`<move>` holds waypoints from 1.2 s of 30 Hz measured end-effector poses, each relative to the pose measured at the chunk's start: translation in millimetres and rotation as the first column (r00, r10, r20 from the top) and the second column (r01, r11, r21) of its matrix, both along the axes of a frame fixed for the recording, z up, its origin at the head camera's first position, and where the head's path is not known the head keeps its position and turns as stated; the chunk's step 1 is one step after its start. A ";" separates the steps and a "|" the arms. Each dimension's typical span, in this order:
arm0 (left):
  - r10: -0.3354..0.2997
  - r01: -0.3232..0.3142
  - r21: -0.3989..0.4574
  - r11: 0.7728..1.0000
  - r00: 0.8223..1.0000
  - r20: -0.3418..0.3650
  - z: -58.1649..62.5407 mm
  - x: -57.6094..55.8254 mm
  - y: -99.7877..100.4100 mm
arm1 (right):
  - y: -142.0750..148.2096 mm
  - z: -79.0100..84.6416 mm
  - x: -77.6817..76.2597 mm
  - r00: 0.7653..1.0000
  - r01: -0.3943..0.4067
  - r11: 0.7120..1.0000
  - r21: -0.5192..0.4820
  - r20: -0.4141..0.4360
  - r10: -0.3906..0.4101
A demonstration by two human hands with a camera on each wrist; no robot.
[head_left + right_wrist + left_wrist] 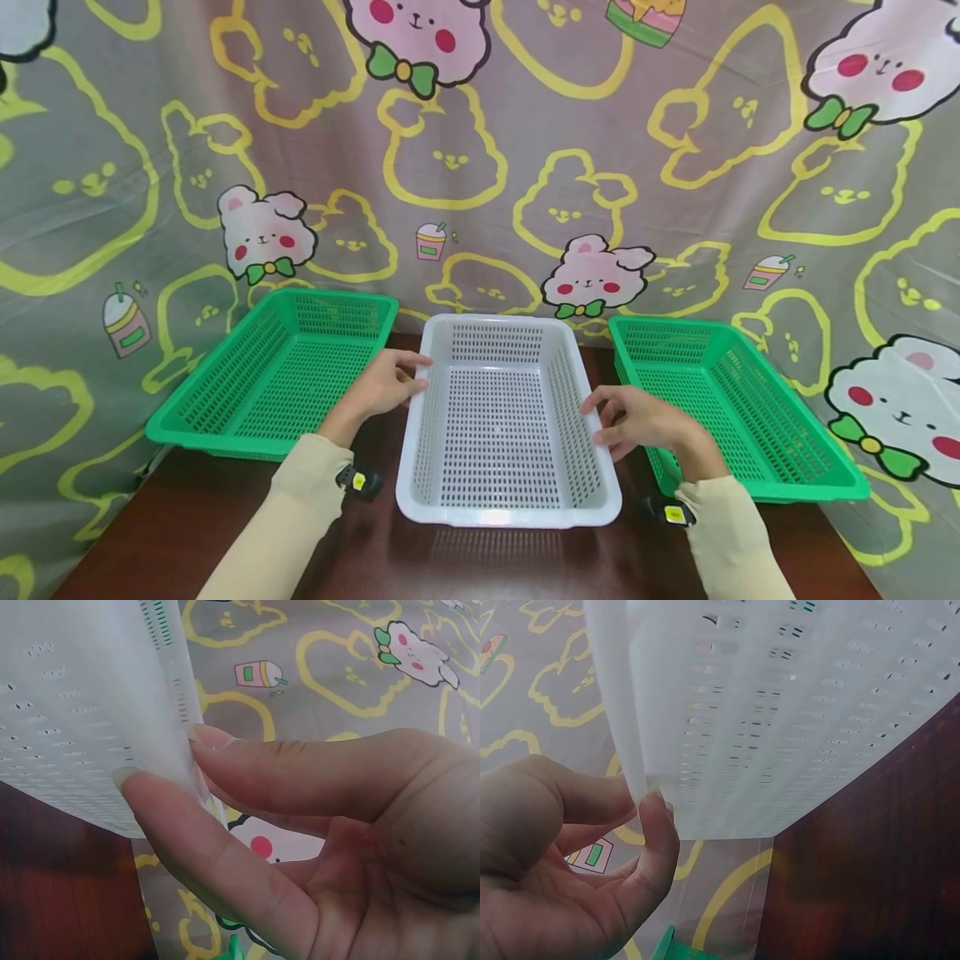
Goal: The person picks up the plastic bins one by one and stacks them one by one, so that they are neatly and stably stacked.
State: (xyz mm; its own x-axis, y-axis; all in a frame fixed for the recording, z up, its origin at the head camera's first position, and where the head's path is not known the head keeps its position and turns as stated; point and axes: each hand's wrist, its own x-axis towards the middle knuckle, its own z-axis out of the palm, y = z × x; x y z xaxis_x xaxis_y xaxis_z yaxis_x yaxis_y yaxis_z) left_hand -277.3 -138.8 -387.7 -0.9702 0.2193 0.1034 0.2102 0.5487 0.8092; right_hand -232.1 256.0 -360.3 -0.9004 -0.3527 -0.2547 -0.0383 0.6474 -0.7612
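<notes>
**White basket held by its two long sides between two green baskets**

At far left, the left green basket (217,444) stands on the dark reddish-brown desk (360,554), set at a slant, with slotted walls and a slotted floor. Your left sleeve (285,517), cream in colour, reaches in past its near right corner, and a small black wrist camera (363,482) shows at the cuff. Your left hand (386,383) comes next: in the left wrist view its fingers (660,832) stand narrow, pinching the rim of the white basket (510,517).

The white basket occupies the centre, its open top facing up and a short side turned toward you. You cannot tell from these views whether its base touches the desk.

On its right side, your right hand (637,417) pinches the opposite rim, the fingers (195,832) narrow about its edge. A second wrist camera (667,512) sits at the cuff of your right sleeve (738,533). At far right, the right green basket (780,490) stands near this hand, slanting the other way. Behind all three hangs a grey cloth (480,229) printed with rabbits and drink cups.
</notes>
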 end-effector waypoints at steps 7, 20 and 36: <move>-0.004 0.004 -0.003 1.000 1.000 -0.004 -4.2 -0.3 0.7 | 0.0 -2.7 3.2 1.000 0.001 1.000 0.012 -0.002 -0.001; -0.014 0.014 0.011 1.000 1.000 0.013 -7.6 2.2 3.1 | 3.5 -8.1 6.9 1.000 -0.011 1.000 -0.021 0.015 0.011; -0.019 0.019 0.006 1.000 0.999 0.026 -10.6 1.6 6.2 | 8.2 -8.9 8.4 0.998 -0.049 0.997 -0.058 0.033 0.051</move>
State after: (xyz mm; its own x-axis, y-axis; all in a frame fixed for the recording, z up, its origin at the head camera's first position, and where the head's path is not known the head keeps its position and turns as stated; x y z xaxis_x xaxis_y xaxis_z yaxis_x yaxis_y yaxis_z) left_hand -275.8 -132.5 -398.3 -0.9681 0.2376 0.0793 0.1996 0.5403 0.8175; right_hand -223.7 264.2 -369.2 -0.8725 -0.4116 -0.2635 -0.0422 0.6005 -0.7985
